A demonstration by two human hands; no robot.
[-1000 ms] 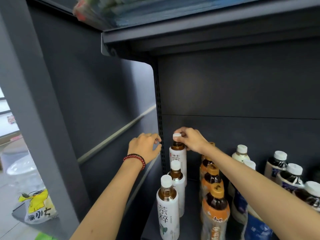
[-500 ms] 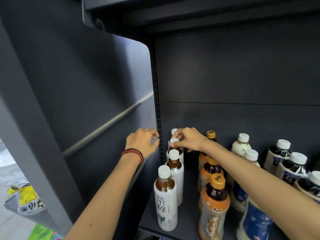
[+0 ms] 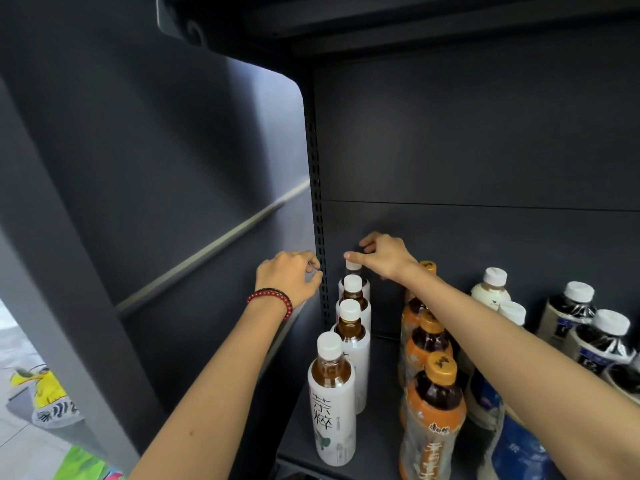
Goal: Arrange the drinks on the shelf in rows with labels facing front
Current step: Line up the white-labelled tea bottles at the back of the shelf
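1. The right hand (image 3: 388,258) reaches furthest in. Its thumb lies across the white cap of the rearmost white-sleeved plastic bottle of brown tea (image 3: 353,266). The other fingers curl behind the cap, and whether they close on it is hidden.
2. The left hand (image 3: 289,277) hangs just left of that bottle with its fingers loosely curled, holding nothing. Its fingertips are beside the perforated dark metal upright (image 3: 316,202); I cannot tell if they touch it.
3. The bottle stands upright, directly under the right thumb. Turning its label forward would probably mean twisting it about that vertical axis, and the right hand is clearly the nearer one.
4. Nearer the person than both hands, three matching white-sleeved tea bottles (image 3: 332,400) stand in single file on the dark metal shelf (image 3: 377,427). Orange-labelled, gold-capped bottles (image 3: 433,410) line up beneath the right forearm.
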